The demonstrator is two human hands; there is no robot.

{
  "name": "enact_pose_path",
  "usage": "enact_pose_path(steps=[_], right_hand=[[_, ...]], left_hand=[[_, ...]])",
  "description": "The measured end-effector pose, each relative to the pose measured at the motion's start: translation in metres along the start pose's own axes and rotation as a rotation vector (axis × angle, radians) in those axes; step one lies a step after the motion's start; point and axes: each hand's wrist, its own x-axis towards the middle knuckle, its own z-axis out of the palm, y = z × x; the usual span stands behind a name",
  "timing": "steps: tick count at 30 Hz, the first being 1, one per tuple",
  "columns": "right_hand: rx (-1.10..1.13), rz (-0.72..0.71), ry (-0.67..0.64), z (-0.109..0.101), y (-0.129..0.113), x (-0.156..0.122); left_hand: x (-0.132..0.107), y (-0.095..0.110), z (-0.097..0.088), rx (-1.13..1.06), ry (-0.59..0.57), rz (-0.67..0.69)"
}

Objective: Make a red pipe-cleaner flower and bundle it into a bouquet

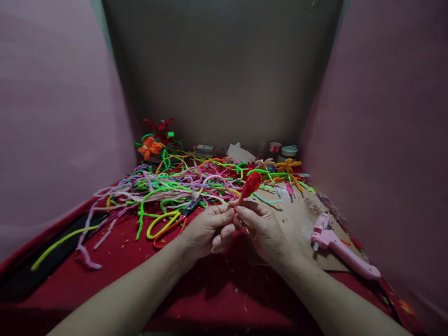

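Standing beside the surface (pixel 210 294), which is covered in red cloth, I record both of the person's hands meeting at its middle. The left hand (pixel 206 228) is closed, thumb and forefinger pinched on the thin lower stem of a red pipe-cleaner piece (pixel 250 184). The right hand (pixel 263 229) is likewise closed on the same stem, its fingertips touching those of the left. The piece rises from the pinch, tilted away and to the right, and ends in a thick wound red head above the fingers. Its lower end hangs below the hands, partly hidden between them.

Behind the hands lies a loose heap of pipe cleaners (pixel 175 183) in green, pink, purple, white and yellow, spread across the left and middle of the cloth. Scissors (pixel 191 206) lie just left of the left hand, dark blades pointing toward the heap. A cardboard sheet (pixel 297 219) lies under and to the right of the right hand. A pink glue gun (pixel 336 246) rests on that sheet, well apart from the hands, nozzle toward them. At the back stand an orange flower (pixel 150 147) on the left, a yellow flower (pixel 287 165) on the right, and small jars (pixel 289 150) beside the latter.
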Motion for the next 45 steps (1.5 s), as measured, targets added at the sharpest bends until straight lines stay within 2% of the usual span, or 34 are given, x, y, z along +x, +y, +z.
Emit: enact_pose_path(steps=[9, 13, 16, 19, 21, 23, 25, 28, 31, 37, 45], right_hand=[[0.019, -0.01, 0.024, 0.0, 0.001, 0.001], [0.057, 0.024, 0.058, 0.001, 0.0, 0.0], [0.066, 0.025, 0.08, 0.0, 0.0, 0.0], [0.045, 0.026, 0.116, -0.001, 0.002, 0.0], [0.013, 0.02, 0.133, -0.002, 0.004, 0.0], [-0.029, 0.005, 0.138, -0.001, 0.004, 0.0], [-0.052, -0.01, 0.138, 0.0, 0.004, 0.0], [-0.065, -0.017, 0.122, 0.002, 0.001, -0.001], [-0.105, -0.033, 0.114, 0.003, -0.002, -0.001], [-0.108, -0.034, 0.071, 0.001, -0.002, -0.003], [-0.092, -0.048, 0.066, 0.001, 0.0, -0.003]], left_hand=[[0.0, -0.001, -0.005, 0.009, -0.039, -0.044], [-0.001, 0.001, 0.001, 0.134, 0.026, -0.034], [-0.003, 0.001, 0.01, 0.419, 0.189, 0.065], [-0.005, -0.003, 0.015, 0.818, 0.363, 0.284], [-0.007, -0.006, 0.015, 1.034, 0.425, 0.417], [-0.007, -0.009, 0.012, 1.131, 0.439, 0.47], [-0.007, -0.008, 0.011, 1.059, 0.407, 0.41], [-0.007, -0.003, 0.01, 0.77, 0.333, 0.216], [-0.005, 0.002, 0.01, 0.516, 0.255, 0.104], [-0.003, 0.002, 0.004, 0.164, 0.096, 0.002], [-0.002, 0.001, -0.002, 0.039, -0.014, -0.043]])
